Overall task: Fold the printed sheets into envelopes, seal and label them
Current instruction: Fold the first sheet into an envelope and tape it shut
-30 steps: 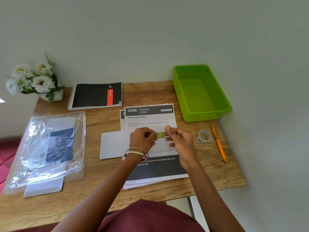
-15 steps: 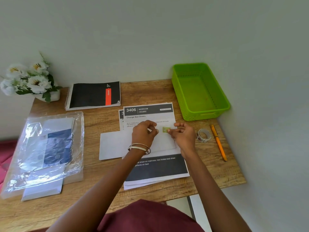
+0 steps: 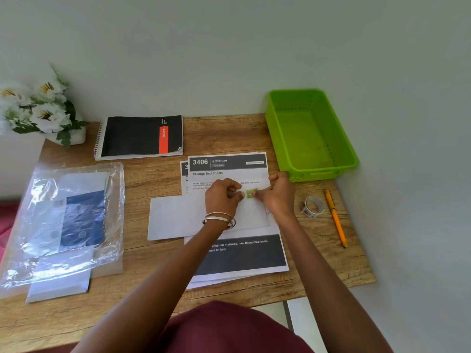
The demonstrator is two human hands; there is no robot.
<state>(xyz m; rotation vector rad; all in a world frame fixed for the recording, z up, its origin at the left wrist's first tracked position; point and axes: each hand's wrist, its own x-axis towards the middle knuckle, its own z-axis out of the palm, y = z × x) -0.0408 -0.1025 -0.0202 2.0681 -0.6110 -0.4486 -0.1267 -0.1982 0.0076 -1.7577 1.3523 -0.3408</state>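
A white envelope [image 3: 178, 217] lies across the stack of printed sheets [image 3: 237, 253] in the middle of the wooden table [image 3: 153, 179]. A small green sticker [image 3: 251, 193] sits at the envelope's upper edge. My left hand [image 3: 224, 197], fingers curled and bangles on the wrist, pinches the sticker's left side. My right hand [image 3: 276, 194] touches its right side with its fingertips, thumb stretched up and away. Both hands rest low on the envelope.
A green plastic basket [image 3: 313, 171] stands at the back right. A tape roll [image 3: 312, 206] and an orange pen [image 3: 336, 220] lie right of the sheets. At the left is a plastic bag of envelopes [image 3: 63, 220], behind it a black notebook [image 3: 140, 136] and white flowers [image 3: 40, 110].
Both hands have carried the green sticker from the air down onto the envelope's upper edge. The view has tilted slightly.
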